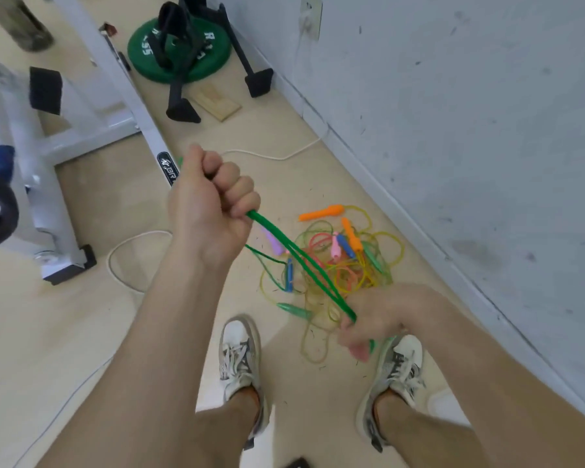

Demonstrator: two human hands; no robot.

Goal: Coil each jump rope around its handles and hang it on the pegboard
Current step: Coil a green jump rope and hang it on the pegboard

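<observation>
A green jump rope (301, 265) runs taut in doubled strands between my two hands. My left hand (213, 201) is a closed fist around its upper end, raised at mid-frame. My right hand (375, 322) grips the lower end lower down, above my right shoe, slightly blurred. On the floor behind the rope lies a tangled pile of jump ropes (345, 265) with orange handles (321, 212), blue, pink, purple and green handles among yellow, green and red cords. No pegboard is in view.
A grey wall (470, 130) runs along the right. A white metal equipment frame (92, 106) stands at left, a green weight plate (179, 49) with a black stand at the back, a white cable (129, 244) loops across the floor. My two shoes (238, 356) stand below.
</observation>
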